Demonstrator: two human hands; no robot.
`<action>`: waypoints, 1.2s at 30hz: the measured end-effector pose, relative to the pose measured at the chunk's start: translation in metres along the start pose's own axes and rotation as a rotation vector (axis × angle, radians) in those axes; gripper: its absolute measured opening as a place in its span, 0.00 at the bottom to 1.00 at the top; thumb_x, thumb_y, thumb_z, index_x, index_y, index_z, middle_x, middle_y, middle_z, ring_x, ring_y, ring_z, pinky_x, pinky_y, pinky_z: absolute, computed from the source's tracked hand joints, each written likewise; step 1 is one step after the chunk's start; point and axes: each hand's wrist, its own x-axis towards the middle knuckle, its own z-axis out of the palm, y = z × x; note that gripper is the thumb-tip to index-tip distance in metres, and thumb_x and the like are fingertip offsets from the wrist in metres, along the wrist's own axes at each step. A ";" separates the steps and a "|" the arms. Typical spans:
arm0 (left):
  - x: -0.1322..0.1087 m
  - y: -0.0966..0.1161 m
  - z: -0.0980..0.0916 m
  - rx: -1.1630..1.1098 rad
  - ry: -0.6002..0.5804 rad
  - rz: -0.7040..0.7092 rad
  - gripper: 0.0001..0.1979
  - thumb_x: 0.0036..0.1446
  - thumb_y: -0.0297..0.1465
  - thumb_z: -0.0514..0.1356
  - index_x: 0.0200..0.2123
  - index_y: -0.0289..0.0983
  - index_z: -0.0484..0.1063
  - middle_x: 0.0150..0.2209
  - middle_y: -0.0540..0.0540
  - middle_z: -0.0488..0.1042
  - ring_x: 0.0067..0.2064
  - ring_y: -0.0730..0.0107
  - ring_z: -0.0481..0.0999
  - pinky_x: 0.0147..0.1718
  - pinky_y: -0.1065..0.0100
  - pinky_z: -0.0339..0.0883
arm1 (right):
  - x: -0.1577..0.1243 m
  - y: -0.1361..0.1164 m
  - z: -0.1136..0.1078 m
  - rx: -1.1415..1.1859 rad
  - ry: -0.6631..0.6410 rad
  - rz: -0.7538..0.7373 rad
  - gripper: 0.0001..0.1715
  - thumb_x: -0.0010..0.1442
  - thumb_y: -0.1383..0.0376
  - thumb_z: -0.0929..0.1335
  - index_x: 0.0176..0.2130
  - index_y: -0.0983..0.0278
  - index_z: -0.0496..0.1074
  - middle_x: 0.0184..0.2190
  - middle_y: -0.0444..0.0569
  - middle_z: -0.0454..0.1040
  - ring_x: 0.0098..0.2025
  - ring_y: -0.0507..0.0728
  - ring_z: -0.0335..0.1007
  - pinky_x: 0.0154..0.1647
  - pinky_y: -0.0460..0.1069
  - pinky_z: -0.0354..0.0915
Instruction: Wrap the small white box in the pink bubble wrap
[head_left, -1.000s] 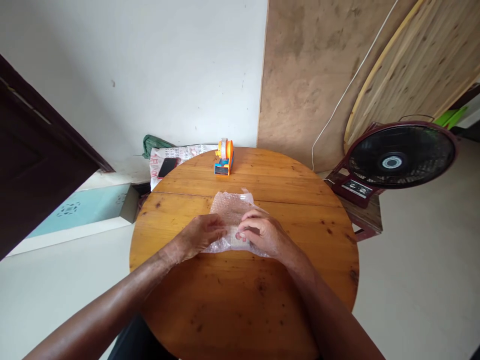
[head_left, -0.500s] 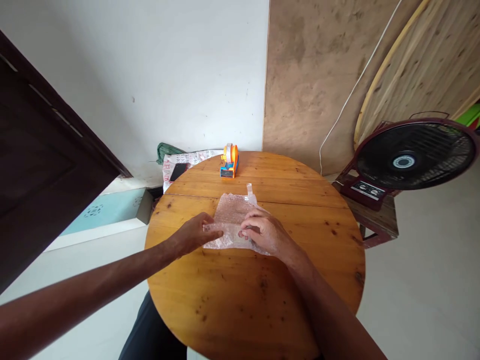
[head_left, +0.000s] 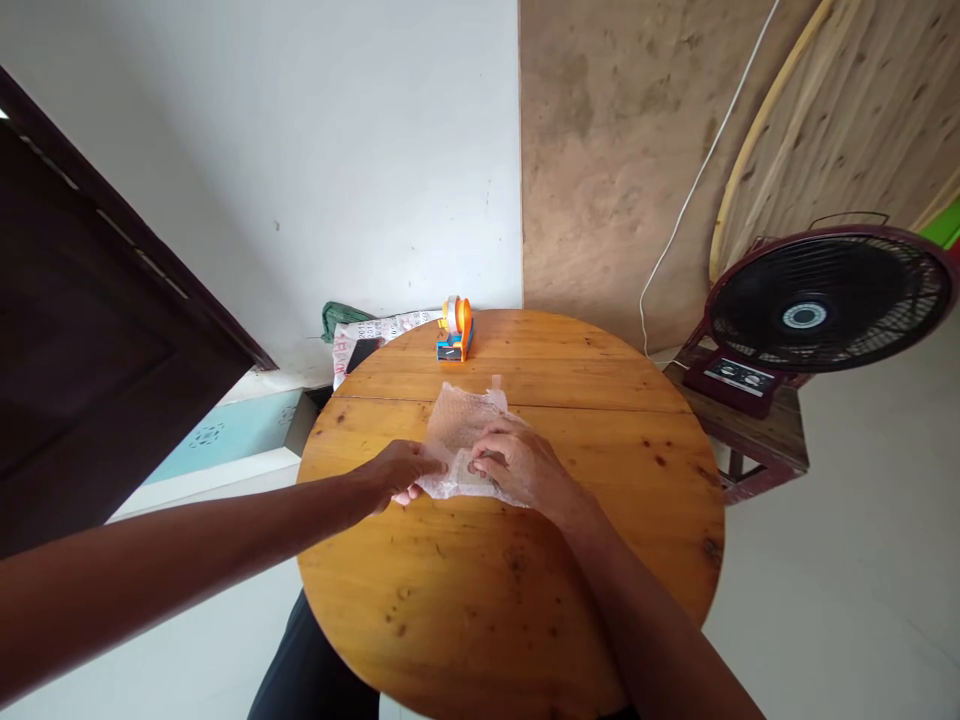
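A sheet of clear bubble wrap lies on the round wooden table, its near part folded over. My left hand pinches the left side of the fold between thumb and fingers. On the right side, my right hand presses down with curled fingers and thumb on the wrap. Something small, pale and partly reddish shows by the right fingertips; the film and fingers hide what it is. From the wrap's far edge a short strip of clear tape sticks out onto the wood.
An orange and blue tape dispenser stands near the far edge of the table. Behind it at left are a printed white sack and a dark flat object. A fan sits on a wooden stool at right.
My left hand has shifted its hold, drawing the left side of the fold inward and down. My right hand stays on the wrap, slightly further left in view. The view has tilted a little.
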 end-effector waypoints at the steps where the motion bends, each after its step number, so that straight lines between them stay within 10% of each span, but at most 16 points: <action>1: 0.000 0.001 0.002 0.000 0.012 0.007 0.13 0.39 0.37 0.65 0.24 0.36 0.66 0.17 0.54 0.65 0.17 0.78 0.58 0.17 0.74 0.48 | 0.000 -0.001 0.000 -0.016 0.007 -0.005 0.06 0.57 0.69 0.70 0.30 0.61 0.78 0.37 0.44 0.76 0.42 0.54 0.69 0.42 0.47 0.60; 12: -0.011 0.026 0.012 -0.034 -0.030 0.111 0.09 0.38 0.34 0.59 0.25 0.35 0.70 0.22 0.49 0.72 0.25 0.68 0.72 0.20 0.72 0.60 | 0.000 -0.004 0.005 -0.140 0.045 -0.029 0.02 0.55 0.66 0.71 0.30 0.61 0.76 0.36 0.46 0.74 0.42 0.56 0.66 0.42 0.49 0.60; 22: -0.010 0.022 0.021 0.126 0.017 0.343 0.13 0.44 0.40 0.61 0.21 0.36 0.67 0.18 0.51 0.68 0.20 0.73 0.66 0.18 0.73 0.59 | 0.000 -0.009 -0.001 -0.119 -0.019 0.026 0.02 0.56 0.65 0.72 0.31 0.62 0.77 0.37 0.46 0.74 0.41 0.55 0.68 0.39 0.48 0.60; 29: -0.019 0.016 0.006 0.146 -0.234 0.501 0.12 0.48 0.32 0.55 0.32 0.34 0.77 0.27 0.48 0.75 0.28 0.69 0.71 0.27 0.71 0.64 | -0.001 -0.008 -0.005 -0.034 -0.048 0.044 0.03 0.56 0.68 0.71 0.30 0.61 0.76 0.36 0.46 0.74 0.44 0.56 0.68 0.39 0.48 0.61; 36: -0.011 -0.010 0.029 0.457 0.309 1.075 0.06 0.55 0.27 0.57 0.32 0.37 0.74 0.39 0.43 0.73 0.41 0.63 0.73 0.42 0.63 0.68 | -0.006 -0.009 -0.018 0.024 -0.110 0.129 0.08 0.55 0.70 0.69 0.38 0.60 0.73 0.40 0.46 0.74 0.41 0.55 0.69 0.39 0.48 0.61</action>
